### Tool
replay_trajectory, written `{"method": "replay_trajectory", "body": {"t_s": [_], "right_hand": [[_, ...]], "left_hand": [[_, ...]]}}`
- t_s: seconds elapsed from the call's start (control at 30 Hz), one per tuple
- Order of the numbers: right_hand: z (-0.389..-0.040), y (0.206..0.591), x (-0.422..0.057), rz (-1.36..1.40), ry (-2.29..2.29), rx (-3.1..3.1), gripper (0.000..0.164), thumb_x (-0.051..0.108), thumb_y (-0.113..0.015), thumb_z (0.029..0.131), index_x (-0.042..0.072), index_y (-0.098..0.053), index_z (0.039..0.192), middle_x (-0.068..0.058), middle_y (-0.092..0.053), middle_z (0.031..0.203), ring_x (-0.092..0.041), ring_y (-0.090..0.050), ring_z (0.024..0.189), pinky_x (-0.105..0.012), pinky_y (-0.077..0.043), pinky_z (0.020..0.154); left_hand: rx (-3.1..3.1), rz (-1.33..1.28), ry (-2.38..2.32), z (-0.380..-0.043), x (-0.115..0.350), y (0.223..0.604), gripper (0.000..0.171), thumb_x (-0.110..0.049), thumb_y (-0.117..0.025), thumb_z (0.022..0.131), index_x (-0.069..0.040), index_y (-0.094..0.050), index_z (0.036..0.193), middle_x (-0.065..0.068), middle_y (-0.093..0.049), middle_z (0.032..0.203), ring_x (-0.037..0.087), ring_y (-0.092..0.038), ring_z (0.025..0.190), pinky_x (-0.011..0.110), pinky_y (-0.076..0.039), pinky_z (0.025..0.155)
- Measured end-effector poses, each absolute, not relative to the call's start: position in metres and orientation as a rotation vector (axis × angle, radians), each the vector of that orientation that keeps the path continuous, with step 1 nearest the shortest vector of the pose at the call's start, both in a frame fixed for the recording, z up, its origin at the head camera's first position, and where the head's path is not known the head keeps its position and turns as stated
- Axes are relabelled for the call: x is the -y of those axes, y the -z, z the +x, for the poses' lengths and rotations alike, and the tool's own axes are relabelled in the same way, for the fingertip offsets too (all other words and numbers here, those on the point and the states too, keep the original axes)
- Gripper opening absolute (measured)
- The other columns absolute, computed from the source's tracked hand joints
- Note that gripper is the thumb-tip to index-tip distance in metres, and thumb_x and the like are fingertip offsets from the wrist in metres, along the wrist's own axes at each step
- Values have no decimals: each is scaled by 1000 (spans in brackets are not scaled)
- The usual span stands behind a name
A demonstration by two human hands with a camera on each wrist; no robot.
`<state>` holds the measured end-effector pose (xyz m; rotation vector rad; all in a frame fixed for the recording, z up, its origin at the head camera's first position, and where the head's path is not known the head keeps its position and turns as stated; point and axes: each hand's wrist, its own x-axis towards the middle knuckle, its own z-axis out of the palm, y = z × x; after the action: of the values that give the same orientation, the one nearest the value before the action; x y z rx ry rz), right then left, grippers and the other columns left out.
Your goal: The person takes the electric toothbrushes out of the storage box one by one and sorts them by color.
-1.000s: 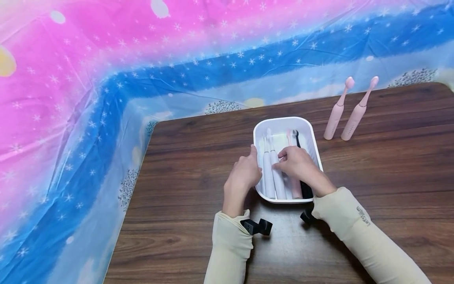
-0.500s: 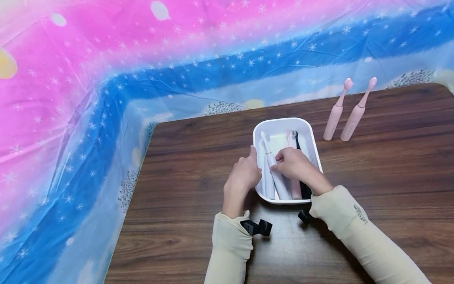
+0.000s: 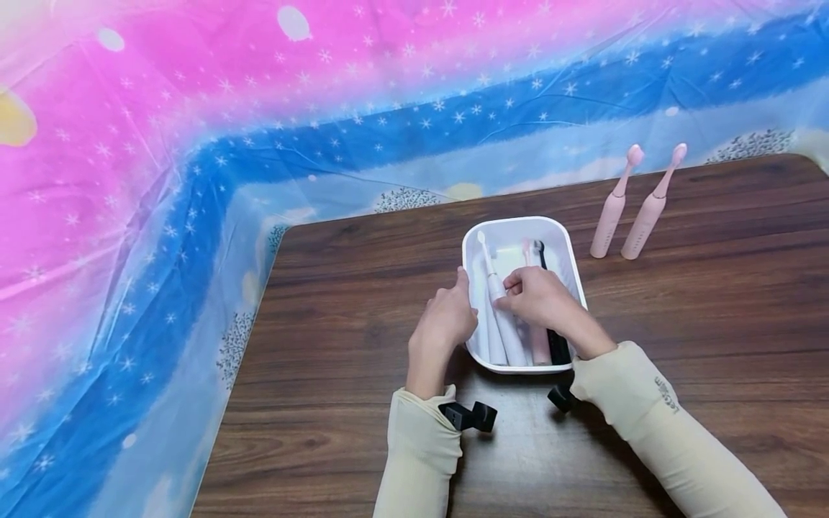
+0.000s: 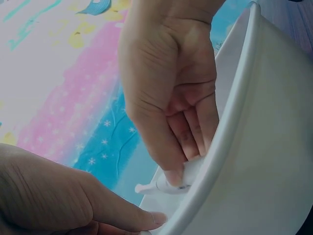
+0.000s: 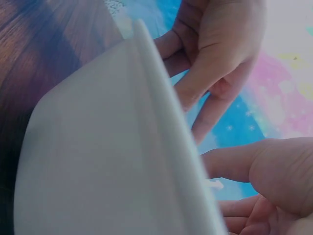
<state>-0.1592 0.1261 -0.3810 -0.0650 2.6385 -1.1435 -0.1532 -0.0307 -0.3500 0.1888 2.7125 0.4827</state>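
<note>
In the head view a white plastic box (image 3: pixel 468 248) holds several electric toothbrushes. My left hand (image 3: pixel 447 316) grips the box's left rim, its thumb over the edge. Inside, my right hand (image 3: pixel 540 295) pinches a white electric toothbrush (image 3: pixel 512 338), also seen in the left wrist view as a white toothbrush (image 4: pixel 164 185) under the fingertips. Its brush head leans left, across another white toothbrush (image 3: pixel 495 345) lying along the left wall. On the right of the box lie a pink toothbrush (image 3: pixel 540 349) and a black toothbrush (image 3: pixel 558 349), both partly hidden by my right hand.
Two pink electric toothbrushes stand upright on the wooden table (image 3: pixel 337 324), right of the box: a left pink toothbrush (image 3: pixel 610 223) and a right pink toothbrush (image 3: pixel 645 223). A patterned cloth (image 3: pixel 324 144) hangs behind and left of the table.
The head end of the pinched white toothbrush has swung left, from beside the other white toothbrush to across it. My left hand keeps its place on the rim.
</note>
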Motion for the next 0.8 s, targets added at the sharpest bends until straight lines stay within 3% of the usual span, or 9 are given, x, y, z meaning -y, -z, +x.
{"method": "replay_trajectory", "body": {"t_s": [0.8], "right_hand": [[-147,343,-141,-113,1349,-2760,32,22,-67,82,2,-61,106,-10,-66,95,-21,-62,88,-35,-46,78]], "left_hand": [[-2696,174,-484,-153,29,349,66,-19,-50,93,-11,-15,149,17,-55,125,28,-56,103,38,-45,83]]}}
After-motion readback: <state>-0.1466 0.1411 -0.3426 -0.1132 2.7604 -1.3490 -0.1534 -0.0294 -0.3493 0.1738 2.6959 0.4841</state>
